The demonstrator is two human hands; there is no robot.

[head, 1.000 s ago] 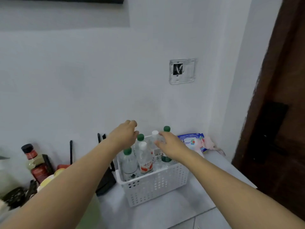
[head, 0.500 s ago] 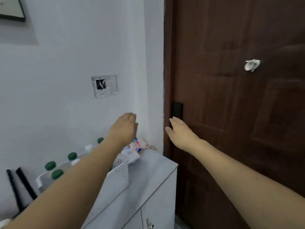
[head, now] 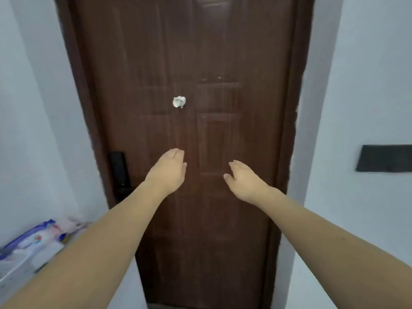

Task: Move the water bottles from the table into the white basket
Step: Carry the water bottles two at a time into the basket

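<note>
The white basket and the water bottles are out of view. My left hand (head: 168, 172) is stretched out in front of a dark brown door, fingers relaxed and holding nothing. My right hand (head: 244, 180) hangs in the air beside it, also empty, with its fingers loosely extended. Both hands are apart from each other and touch nothing.
A closed brown door (head: 223, 63) fills the middle, with a black lock (head: 119, 170) on its left side and a small white object (head: 179, 101) stuck on it. White walls flank it. A blue-and-white plastic packet (head: 33, 241) lies at the lower left. A black plate (head: 383, 158) is on the right wall.
The view has swung right, away from the basket with its bottles to the door. My right hand let go of a bottle in the basket; both hands now hang empty in the air.
</note>
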